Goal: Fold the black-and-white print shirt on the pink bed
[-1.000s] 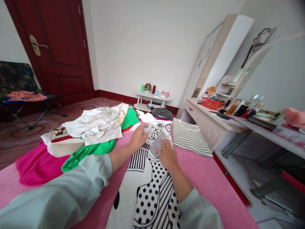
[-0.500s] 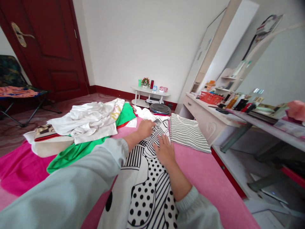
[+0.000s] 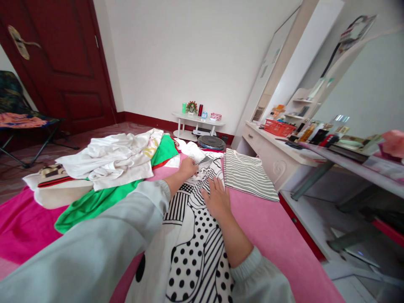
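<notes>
A black-and-white patterned garment (image 3: 192,248) with dots and stripes lies spread along the pink bed (image 3: 271,235) in front of me. My left hand (image 3: 187,167) reaches to its far end, fingers curled and pinching the fabric there. My right hand (image 3: 215,197) lies flat on the garment's middle, fingers stretched out and pressing it down. A folded striped top (image 3: 248,174) lies just to the right of the garment.
A heap of white, green and magenta clothes (image 3: 110,162) covers the bed's left side. A white dresser (image 3: 274,155) with a red basket (image 3: 277,128) stands to the right. A small white table (image 3: 197,126) sits by the far wall, a dark red door (image 3: 59,63) at left.
My left hand has slid a little further along the garment's far end and closed on the cloth. My right hand stays flat. My head has turned slightly to the right.
</notes>
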A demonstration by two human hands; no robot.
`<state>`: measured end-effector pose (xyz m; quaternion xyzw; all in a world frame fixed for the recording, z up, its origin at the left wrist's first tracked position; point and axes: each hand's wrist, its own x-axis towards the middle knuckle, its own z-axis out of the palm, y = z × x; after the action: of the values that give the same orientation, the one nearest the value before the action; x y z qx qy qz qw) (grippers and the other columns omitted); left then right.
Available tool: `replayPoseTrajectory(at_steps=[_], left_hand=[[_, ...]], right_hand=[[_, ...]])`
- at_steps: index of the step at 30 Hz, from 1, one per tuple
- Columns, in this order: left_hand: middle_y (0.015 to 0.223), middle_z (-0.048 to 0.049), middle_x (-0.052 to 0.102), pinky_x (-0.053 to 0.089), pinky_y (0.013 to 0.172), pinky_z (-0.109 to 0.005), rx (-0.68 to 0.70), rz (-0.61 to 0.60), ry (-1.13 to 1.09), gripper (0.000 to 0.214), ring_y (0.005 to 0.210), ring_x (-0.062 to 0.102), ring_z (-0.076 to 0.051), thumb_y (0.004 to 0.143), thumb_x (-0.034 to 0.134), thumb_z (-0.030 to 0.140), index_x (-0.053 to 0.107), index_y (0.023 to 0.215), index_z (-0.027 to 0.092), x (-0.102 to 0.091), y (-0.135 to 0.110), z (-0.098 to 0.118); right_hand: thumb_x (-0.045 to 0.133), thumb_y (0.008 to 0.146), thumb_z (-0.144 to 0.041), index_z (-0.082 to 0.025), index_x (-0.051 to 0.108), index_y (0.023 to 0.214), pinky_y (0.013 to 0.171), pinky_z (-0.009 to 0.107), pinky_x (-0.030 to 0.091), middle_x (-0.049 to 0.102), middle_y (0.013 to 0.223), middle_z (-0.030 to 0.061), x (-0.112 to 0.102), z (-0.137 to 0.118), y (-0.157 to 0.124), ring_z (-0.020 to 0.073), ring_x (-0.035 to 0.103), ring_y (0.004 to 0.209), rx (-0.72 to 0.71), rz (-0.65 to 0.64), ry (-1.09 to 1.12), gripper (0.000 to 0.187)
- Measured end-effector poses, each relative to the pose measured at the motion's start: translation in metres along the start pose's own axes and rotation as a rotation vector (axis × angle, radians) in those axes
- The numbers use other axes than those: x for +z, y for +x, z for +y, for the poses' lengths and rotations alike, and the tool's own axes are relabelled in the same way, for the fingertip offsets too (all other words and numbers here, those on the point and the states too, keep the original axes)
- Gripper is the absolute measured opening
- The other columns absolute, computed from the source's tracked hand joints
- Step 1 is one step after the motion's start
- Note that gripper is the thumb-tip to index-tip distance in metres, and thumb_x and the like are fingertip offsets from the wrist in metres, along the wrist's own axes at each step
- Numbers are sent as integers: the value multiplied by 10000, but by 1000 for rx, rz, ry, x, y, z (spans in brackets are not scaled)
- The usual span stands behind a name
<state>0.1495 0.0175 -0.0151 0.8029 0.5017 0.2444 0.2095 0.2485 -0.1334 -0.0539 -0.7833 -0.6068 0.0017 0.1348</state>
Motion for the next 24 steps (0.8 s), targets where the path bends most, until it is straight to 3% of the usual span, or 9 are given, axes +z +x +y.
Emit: replayPoseTrajectory(at_steps=[3, 10, 12, 15, 17, 19, 22, 24], left_hand=[[663, -83, 673, 495, 684, -249, -50, -43, 69, 132, 715, 648, -203, 749, 637, 217, 701, 738, 102, 3, 8, -5], [813, -116, 676, 499, 769, -311, -58, -12, 189, 221, 841, 642, -274, 599, 748, 155, 680, 805, 114, -5, 26, 5], [945, -118, 657, 484, 836, -325, -18, 52, 191, 235, 934, 619, -272, 683, 673, 124, 665, 918, 129, -12, 27, 8], [1239, -126, 509, 442, 933, -336, 67, 243, 167, 496, 1106, 538, -254, 748, 526, 12, 525, 1219, 169, -17, 21, 6], [1356, -146, 377, 425, 969, -363, 102, 352, 136, 630, 1188, 471, -281, 714, 540, -21, 434, 1307, 163, -15, 14, 1], [1397, -158, 320, 396, 1009, -404, 104, 401, 114, 599, 1251, 395, -322, 721, 589, 24, 448, 1292, 139, -9, 5, -5], [1390, -139, 365, 312, 1076, -426, 217, 367, 129, 394, 1294, 333, -316, 833, 570, 177, 527, 1223, 138, 1, -13, -8], [1332, -100, 457, 286, 1089, -408, 412, 227, 168, 288, 1261, 385, -278, 894, 515, 259, 587, 1161, 180, 6, -29, -7]], right_hand=[[223, 942, -536, -194, 241, 1476, 1118, 439, 81, 129, 1549, 49, -1, -1, 0, 220, 42, 1415, 4, -4, 6, 634], [232, 940, -541, -214, 266, 1466, 1116, 423, 88, 161, 1543, 47, -2, -1, -1, 209, 59, 1412, 9, 5, 11, 621], [231, 940, -538, -214, 263, 1466, 1115, 423, 88, 162, 1543, 46, -2, -1, -1, 211, 58, 1411, 7, 5, 10, 619], [240, 940, -529, -200, 275, 1461, 1113, 434, 90, 172, 1539, 60, -1, 0, -1, 220, 72, 1408, 1, 11, 7, 617], [239, 940, -527, -191, 274, 1461, 1112, 435, 88, 166, 1540, 65, 0, 0, 0, 224, 71, 1408, -2, 8, 6, 621], [234, 940, -529, -188, 262, 1466, 1112, 435, 86, 155, 1543, 65, 1, 0, 0, 227, 62, 1410, -2, 3, 5, 627], [230, 939, -537, -192, 259, 1468, 1113, 434, 88, 156, 1543, 61, 1, 1, 0, 226, 61, 1411, -2, 5, 8, 632], [233, 940, -527, -196, 267, 1466, 1114, 433, 92, 165, 1541, 57, 1, 1, 0, 220, 66, 1411, -3, 14, 9, 622]])
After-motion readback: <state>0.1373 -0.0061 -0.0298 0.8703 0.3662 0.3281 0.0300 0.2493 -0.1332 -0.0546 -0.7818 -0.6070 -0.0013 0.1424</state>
